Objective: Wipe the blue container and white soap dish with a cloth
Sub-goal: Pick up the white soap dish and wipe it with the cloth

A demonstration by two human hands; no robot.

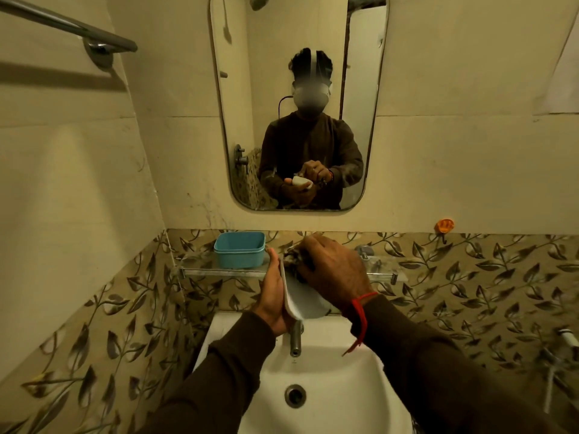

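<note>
Left hand [275,297] holds white soap dish [305,300] on edge above sink [316,380]; right hand [332,270] presses dark cloth [294,261] into it. Blue container [239,249] on glass shelf [200,267], just left of left fingers [273,258].

no readable text, label, brand, number or sign anywhere in the head view; none on the blue container [239,249], none on the white soap dish [302,300], none on the sink [329,380] or tap [295,339]. a small dark mark sits on the sink just below the tap spout, too small to tell. pale sheet [560,67] on the wall at upper right looks blank, edge blurred. orange hook [444,225] on the wall bears no legible marking. mirror [297,101] reflection shows no lettering either
</note>
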